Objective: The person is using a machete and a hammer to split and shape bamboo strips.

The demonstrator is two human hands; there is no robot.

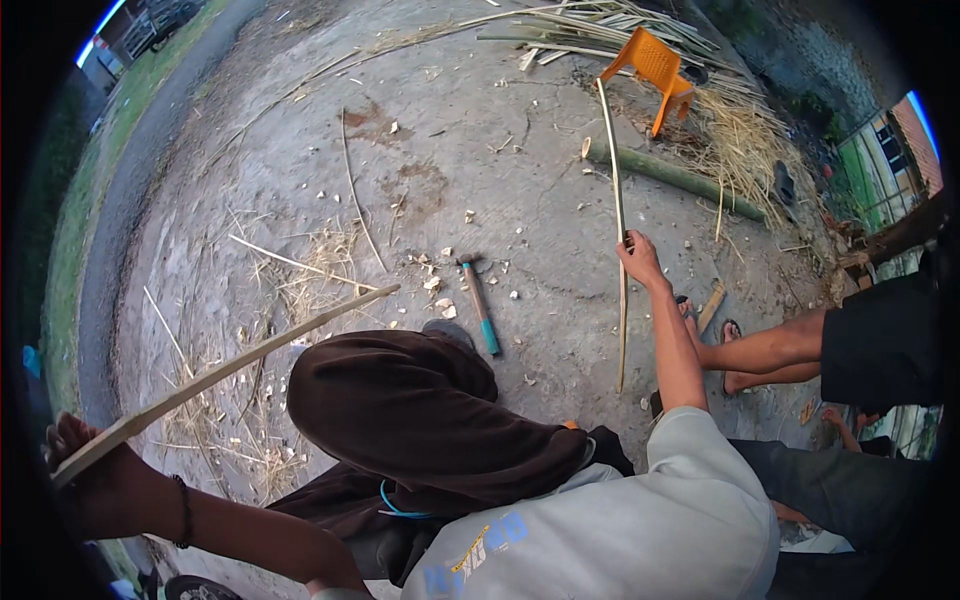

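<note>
Left hand (112, 495) clamps a wooden slat (230, 371); right hand (641, 260), well apart, a bamboo strip (611, 150).

Diffuse daylight spreads evenly over the concrete (555, 240) around the fairly sharp hammer (479, 305); far left of the hammer, the road (122, 215) bows with fisheye distortion; lower left of the hammer, the left hand (108, 492) looks dim; to the hammer's far upper right, a strip of sky (924, 125) glares

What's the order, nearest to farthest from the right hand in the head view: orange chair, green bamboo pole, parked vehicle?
From the right hand:
1. Green bamboo pole: just beyond, mostly to the right.
2. Orange chair: beyond the pole.
3. Parked vehicle: far upper-left corner.
</note>
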